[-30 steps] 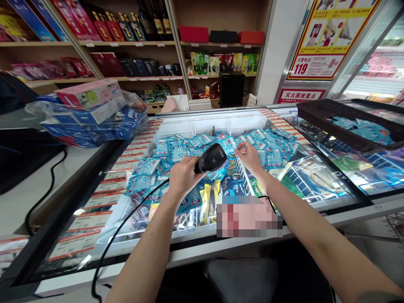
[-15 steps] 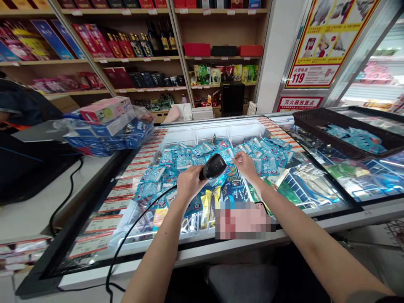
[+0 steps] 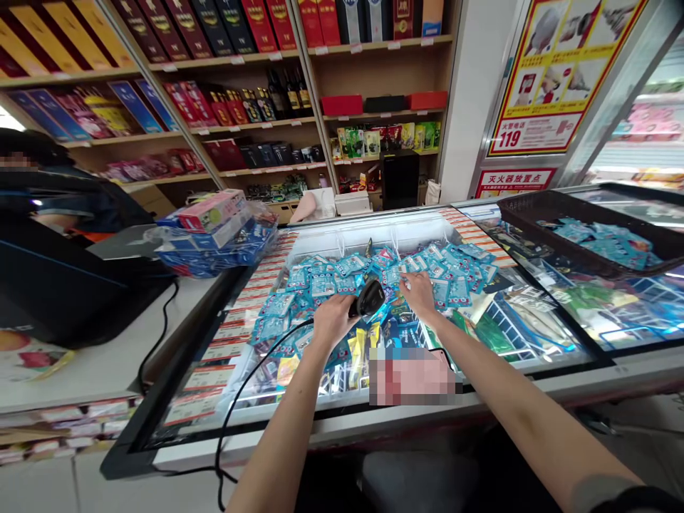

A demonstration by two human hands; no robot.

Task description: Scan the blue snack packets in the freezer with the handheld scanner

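My left hand (image 3: 332, 320) is wrapped around a black corded barcode scanner (image 3: 370, 298), its head tilted over the packets. Just to the right, my right hand (image 3: 420, 293) hovers low with fingers bent and slightly apart, the tips at the edge of a small blue packet (image 3: 392, 276). Many similar blue packets (image 3: 323, 285) lie spread on the glass top of a chest freezer (image 3: 315, 426). Below my hands, yellow wrappers (image 3: 359, 349) show through the glass. A phone, mostly blurred out (image 3: 414, 377), rests near the front edge, between my forearms.
A dark plastic tray (image 3: 513, 214) holding more blue packets stands at the right. Plastic-wrapped boxes (image 3: 219, 235) are stacked at the left, near a black monitor (image 3: 58, 278) and a person (image 3: 80, 192). The scanner's cable (image 3: 227, 413) hangs over the front edge. Stocked shelves (image 3: 256, 128) stand behind.
The view has swung left and up, so the person shows more. The scanner's head has turned more downward. My right hand's fingers have loosened from a tighter pinch at the packet's edge.
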